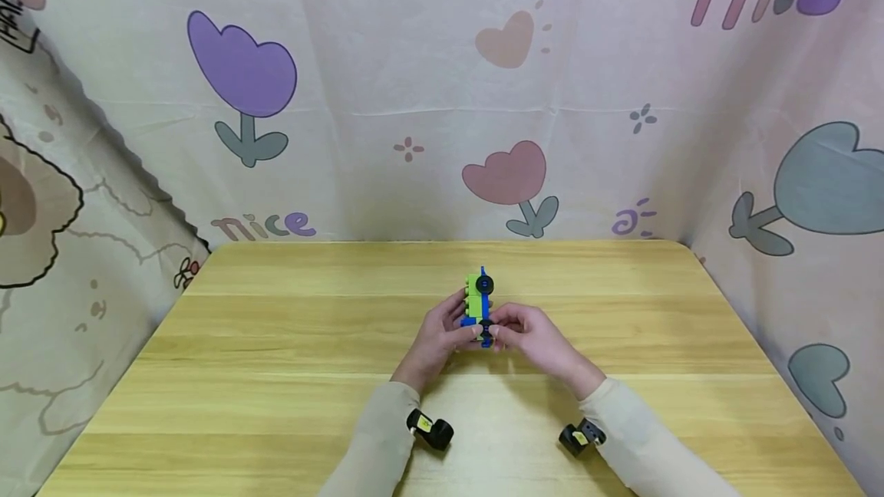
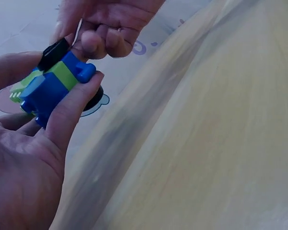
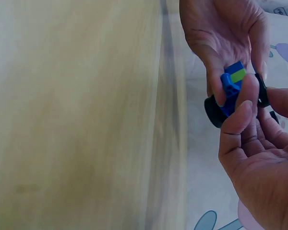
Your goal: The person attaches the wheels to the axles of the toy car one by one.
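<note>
A small toy car (image 1: 473, 305) of lime green and blue building blocks with black wheels is held up over the table, its wheels turned toward the right. My left hand (image 1: 435, 340) grips its body from the left, thumb along the near end, as the left wrist view shows on the blue block (image 2: 43, 98). From the other side, my right hand (image 1: 535, 336) pinches at the near black wheel (image 3: 262, 90), with the thumb against it and the other fingers curled by the blue end. The far wheel (image 1: 485, 284) stands free of the fingers.
The wooden table (image 1: 290, 328) stretches out on both sides and in front of the hands. A printed cloth (image 1: 387, 44) hangs behind its far edge and along the sides. Black wrist cameras (image 1: 433, 430) sit on both sleeves.
</note>
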`<act>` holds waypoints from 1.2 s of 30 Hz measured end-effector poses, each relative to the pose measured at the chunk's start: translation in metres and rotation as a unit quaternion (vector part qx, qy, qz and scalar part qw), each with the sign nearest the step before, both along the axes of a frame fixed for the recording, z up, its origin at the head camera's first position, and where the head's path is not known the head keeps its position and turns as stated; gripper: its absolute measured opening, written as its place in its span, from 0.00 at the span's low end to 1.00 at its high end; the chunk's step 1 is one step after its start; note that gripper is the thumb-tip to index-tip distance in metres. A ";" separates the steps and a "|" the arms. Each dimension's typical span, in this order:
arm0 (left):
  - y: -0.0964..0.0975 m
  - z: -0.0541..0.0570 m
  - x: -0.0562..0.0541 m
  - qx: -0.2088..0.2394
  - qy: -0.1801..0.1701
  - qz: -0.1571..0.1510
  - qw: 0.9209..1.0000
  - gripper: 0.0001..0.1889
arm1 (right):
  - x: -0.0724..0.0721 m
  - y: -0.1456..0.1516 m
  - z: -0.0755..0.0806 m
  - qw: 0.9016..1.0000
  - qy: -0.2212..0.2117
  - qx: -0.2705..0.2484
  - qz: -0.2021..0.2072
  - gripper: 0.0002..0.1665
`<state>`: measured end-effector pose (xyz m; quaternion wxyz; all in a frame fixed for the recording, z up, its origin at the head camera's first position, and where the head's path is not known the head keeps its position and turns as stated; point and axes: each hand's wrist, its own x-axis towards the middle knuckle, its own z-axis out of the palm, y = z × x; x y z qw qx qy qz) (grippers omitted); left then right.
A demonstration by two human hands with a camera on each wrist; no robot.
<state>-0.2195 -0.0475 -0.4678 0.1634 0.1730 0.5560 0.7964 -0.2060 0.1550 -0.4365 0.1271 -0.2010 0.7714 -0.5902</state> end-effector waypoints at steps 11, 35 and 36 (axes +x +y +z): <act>0.001 0.000 -0.001 -0.039 0.002 0.029 0.999 0.36 | 0.000 -0.001 -0.001 1.000 0.011 0.010 -0.005 0.10; -0.003 0.001 -0.004 -0.123 0.016 0.072 0.990 0.22 | -0.008 0.024 0.007 0.992 0.055 -0.006 -0.113 0.11; -0.003 0.001 -0.004 -0.123 0.014 0.070 0.990 0.22 | -0.009 0.024 0.009 0.990 0.062 -0.003 -0.127 0.11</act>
